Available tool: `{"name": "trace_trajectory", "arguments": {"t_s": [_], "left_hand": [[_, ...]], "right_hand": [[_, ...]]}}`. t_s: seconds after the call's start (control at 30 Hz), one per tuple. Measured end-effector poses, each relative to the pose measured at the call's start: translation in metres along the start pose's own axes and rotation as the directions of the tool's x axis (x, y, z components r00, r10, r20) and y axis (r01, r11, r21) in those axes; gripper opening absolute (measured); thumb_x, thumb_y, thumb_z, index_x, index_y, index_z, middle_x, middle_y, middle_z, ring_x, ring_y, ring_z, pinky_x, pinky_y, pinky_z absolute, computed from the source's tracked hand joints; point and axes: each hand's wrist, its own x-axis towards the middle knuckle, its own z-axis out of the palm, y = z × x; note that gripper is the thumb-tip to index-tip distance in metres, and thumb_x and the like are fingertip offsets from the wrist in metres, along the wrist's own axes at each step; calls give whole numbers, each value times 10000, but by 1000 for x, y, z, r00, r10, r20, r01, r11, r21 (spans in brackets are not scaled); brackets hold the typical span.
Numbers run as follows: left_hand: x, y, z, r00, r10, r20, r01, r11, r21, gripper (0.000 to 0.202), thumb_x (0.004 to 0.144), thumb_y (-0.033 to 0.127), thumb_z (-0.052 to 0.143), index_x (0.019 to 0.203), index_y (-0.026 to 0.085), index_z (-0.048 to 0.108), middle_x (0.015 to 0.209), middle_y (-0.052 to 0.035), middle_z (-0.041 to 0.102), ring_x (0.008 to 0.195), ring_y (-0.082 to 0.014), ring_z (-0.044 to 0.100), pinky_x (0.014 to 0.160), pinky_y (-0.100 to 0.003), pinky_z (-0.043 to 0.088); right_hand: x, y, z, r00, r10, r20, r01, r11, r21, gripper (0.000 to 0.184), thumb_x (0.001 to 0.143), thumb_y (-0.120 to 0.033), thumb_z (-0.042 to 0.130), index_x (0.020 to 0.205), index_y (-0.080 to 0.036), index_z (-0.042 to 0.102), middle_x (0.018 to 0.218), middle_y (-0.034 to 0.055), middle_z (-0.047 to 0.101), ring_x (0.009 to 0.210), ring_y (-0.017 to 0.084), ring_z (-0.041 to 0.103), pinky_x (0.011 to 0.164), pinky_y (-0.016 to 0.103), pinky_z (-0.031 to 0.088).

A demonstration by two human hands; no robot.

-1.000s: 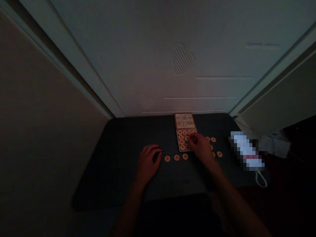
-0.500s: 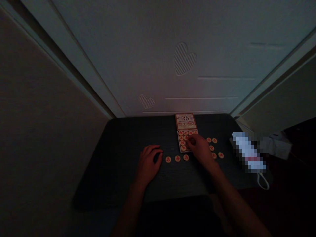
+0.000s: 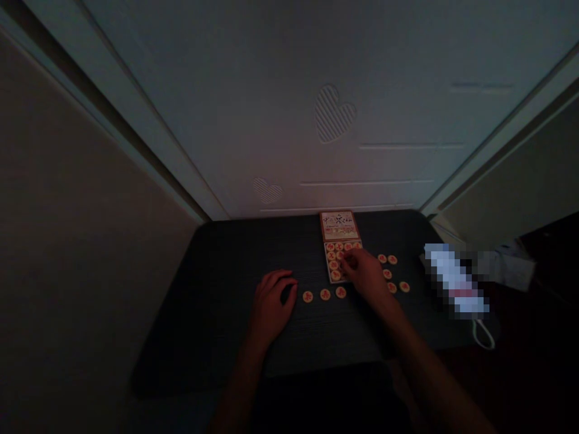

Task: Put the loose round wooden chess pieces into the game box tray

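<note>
The scene is dim. A small open box [image 3: 337, 252] with a printed lid [image 3: 337, 225] lies at the back of a dark table [image 3: 217, 289]; its tray holds several round pale pieces with red marks. My right hand [image 3: 368, 274] rests over the tray's right side with fingertips on the pieces; whether it grips one is hidden. My left hand [image 3: 271, 298] lies flat on the table, fingers loosely curled, holding nothing. A row of three pieces [image 3: 324, 294] sits just right of it. Several more pieces [image 3: 392, 274] lie right of my right hand.
A white door with heart patterns [image 3: 335, 111] stands behind the table. A blurred white object [image 3: 456, 280] with a white cord loop [image 3: 482, 334] lies at the table's right edge. A wall closes the left side.
My right hand's fingertips shifted slightly over the tray. The view dropped a little. My left hand stayed in place.
</note>
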Motion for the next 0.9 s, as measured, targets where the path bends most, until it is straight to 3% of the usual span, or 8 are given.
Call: {"name": "trace_trajectory", "arguments": {"t_s": [0.27,0.47,0.6,0.77,0.9], "left_hand": [[0,-1,0,1000,11,-5,-11,1000,3,124,959,242,599,1025,263,702,1227,-62,692,1190,-284,604,1022,-514,487],[2,-1,-1,1000,-1,5,1,1000,21,129,955,248,596,1010,266,711,1206,-58,700,1160,-283,620,1017,-508,493],[3,-1,-2,1000,8,-3,-8,1000,25,126,946,256,603,1006,260,713,1195,-63,707,1150,-283,628,1028,-504,489],[4,-2,-2,1000,-13,-1,13,1000,26,136,941,290,606,988,248,727,1179,-68,723,1140,-285,641,1036,-512,485],[8,-1,-5,990,-134,-45,129,987,-93,192,958,360,594,1019,231,723,1116,-66,741,1079,-262,681,997,-472,528]], "right_hand": [[-32,1,-27,994,-21,-111,23,1000,15,174,950,-324,596,1009,-215,718,959,69,747,805,224,690,760,359,544],[-69,28,-61,974,-37,-222,35,999,-13,195,958,-360,588,1043,-236,712,1005,85,745,890,255,692,790,390,558],[-97,49,-69,951,-59,-304,52,998,-29,162,964,-335,582,1037,-264,709,983,83,749,921,267,698,840,426,558],[-123,62,-68,970,-2,-245,4,1000,9,184,967,-357,598,1064,-253,715,1033,71,765,934,246,728,840,379,566],[-125,64,-69,972,115,-204,-103,992,68,214,961,-415,610,984,-240,732,950,49,778,844,230,740,758,337,559]]}}
